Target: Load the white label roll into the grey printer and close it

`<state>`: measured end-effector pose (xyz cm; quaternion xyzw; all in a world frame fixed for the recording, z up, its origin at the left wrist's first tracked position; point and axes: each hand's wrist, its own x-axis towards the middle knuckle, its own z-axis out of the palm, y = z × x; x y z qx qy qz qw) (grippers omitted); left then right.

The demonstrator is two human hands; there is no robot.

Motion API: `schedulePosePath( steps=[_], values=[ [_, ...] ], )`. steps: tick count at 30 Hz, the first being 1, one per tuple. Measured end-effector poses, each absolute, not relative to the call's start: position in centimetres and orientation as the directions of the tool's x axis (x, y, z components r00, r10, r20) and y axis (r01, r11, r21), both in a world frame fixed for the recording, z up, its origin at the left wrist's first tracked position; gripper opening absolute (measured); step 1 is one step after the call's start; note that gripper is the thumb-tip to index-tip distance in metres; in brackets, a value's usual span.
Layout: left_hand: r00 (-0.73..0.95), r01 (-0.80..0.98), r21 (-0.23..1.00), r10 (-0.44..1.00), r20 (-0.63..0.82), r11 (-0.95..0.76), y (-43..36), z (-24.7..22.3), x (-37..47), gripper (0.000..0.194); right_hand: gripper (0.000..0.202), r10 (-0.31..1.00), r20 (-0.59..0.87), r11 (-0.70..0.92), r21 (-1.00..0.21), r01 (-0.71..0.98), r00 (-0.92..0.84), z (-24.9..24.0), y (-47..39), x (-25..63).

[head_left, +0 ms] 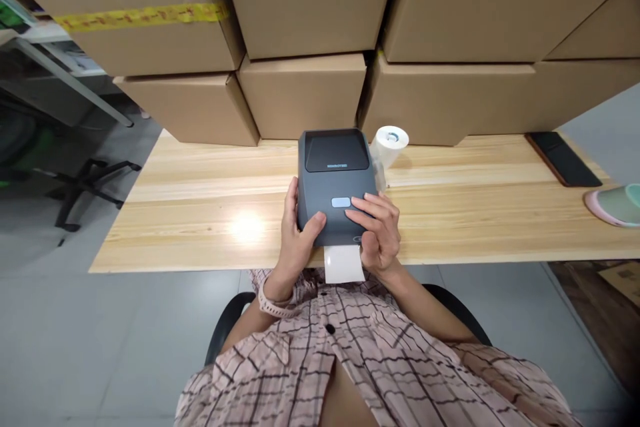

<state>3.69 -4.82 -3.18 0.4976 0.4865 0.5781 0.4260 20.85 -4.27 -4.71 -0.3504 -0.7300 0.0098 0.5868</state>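
A dark grey label printer (335,180) with a glossy black window stands near the table's front edge. A strip of white label paper (344,264) comes out of its front and hangs past the edge. On the printer's left side lies my left hand (296,230), its thumb on the top and its fingers along the side wall. My right hand (380,230) grips the front right corner, fingers bent over the top beside the light blue button (341,202). A white label roll (391,141) stands behind the printer to the right, partly behind a clear piece at its side.
Stacked cardboard boxes (300,97) line the back of the wooden table (200,207). A phone (564,159) and a pink-rimmed green cup (617,205) are at the right end. A wheeled chair base (87,183) stands on the floor at left.
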Motion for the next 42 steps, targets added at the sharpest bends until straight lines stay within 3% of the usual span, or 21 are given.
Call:
schedulePosePath(
  steps=[4, 7, 9, 11, 13, 15, 18, 22, 26, 30, 34, 38, 42],
  values=[
    [-0.244, 0.123, 0.958, 0.928, 0.281, -0.257, -6.2, -3.9, 3.5, 0.071, 0.045, 0.515, 0.854, 0.763, -0.420, 0.491, -0.070, -4.9, -4.3, 20.9],
    [-0.465, 0.290, 0.896, 0.769, 0.438, -0.335, -8.9, -4.7, 3.0, 0.026, 0.048, 0.540, 0.837, 0.760, -0.438, 0.480, -0.091, -4.7, -4.3, 21.1],
    [-0.368, 0.190, 0.957, 0.888, 0.275, -0.218, -10.6, -4.8, 2.7, 0.046, 0.048, 0.549, 0.831, 0.761, -0.451, 0.467, -0.091, -4.6, -4.4, 21.2],
    [-0.024, 0.006, 0.997, 0.997, -0.077, 0.077, -11.5, -4.6, 2.7, 0.061, 0.048, 0.543, 0.837, 0.761, -0.454, 0.465, -0.072, -4.6, -4.3, 21.1],
    [0.303, -0.090, 0.917, 0.888, -0.345, 0.388, -11.6, -3.9, 3.2, 0.062, 0.048, 0.529, 0.847, 0.758, -0.445, 0.477, -0.050, -4.7, -4.3, 20.9],
    [0.416, -0.128, 0.846, 0.802, -0.428, 0.518, -11.1, -3.1, 3.7, 0.059, 0.047, 0.519, 0.853, 0.758, -0.433, 0.488, -0.050, -4.7, -4.2, 20.8],
    [0.388, -0.110, 0.883, 0.838, -0.384, 0.456, -10.3, -2.5, 4.0, 0.059, 0.046, 0.526, 0.847, 0.761, -0.429, 0.487, -0.076, -4.5, -4.3, 20.9],
    [0.416, 0.050, 0.952, 0.860, -0.296, 0.303, -9.9, -3.3, 3.3, 0.064, 0.040, 0.563, 0.815, 0.741, -0.424, 0.521, -0.138, -3.3, -4.5, 21.5],
    [0.374, 0.153, 0.965, 0.891, -0.258, 0.215, -9.8, -4.6, 2.7, 0.062, 0.030, 0.562, 0.778, 0.738, -0.317, 0.596, -0.281, -1.5, -4.6, 22.4],
    [0.362, 0.177, 0.969, 0.905, -0.225, 0.171, -9.7, -5.1, 2.6, 0.062, 0.036, 0.518, 0.758, 0.764, -0.201, 0.614, -0.396, -0.1, -4.7, 22.7],
    [0.396, 0.175, 0.972, 0.892, -0.216, 0.158, -9.5, -5.2, 2.3, 0.061, 0.046, 0.579, 0.698, 0.742, -0.236, 0.628, -0.422, 1.0, -4.7, 22.3],
    [0.391, 0.121, 0.986, 0.907, -0.155, 0.117, -9.4, -5.4, 2.1, 0.066, 0.040, 0.598, 0.671, 0.735, -0.242, 0.633, -0.437, 1.9, -4.3, 22.0],
    [0.261, 0.050, 0.998, 0.964, -0.044, 0.032, -10.3, -5.5, 1.9, 0.071, 0.035, 0.663, 0.657, 0.714, -0.413, 0.565, -0.358, 0.5, -4.3, 22.5]
  ],
)
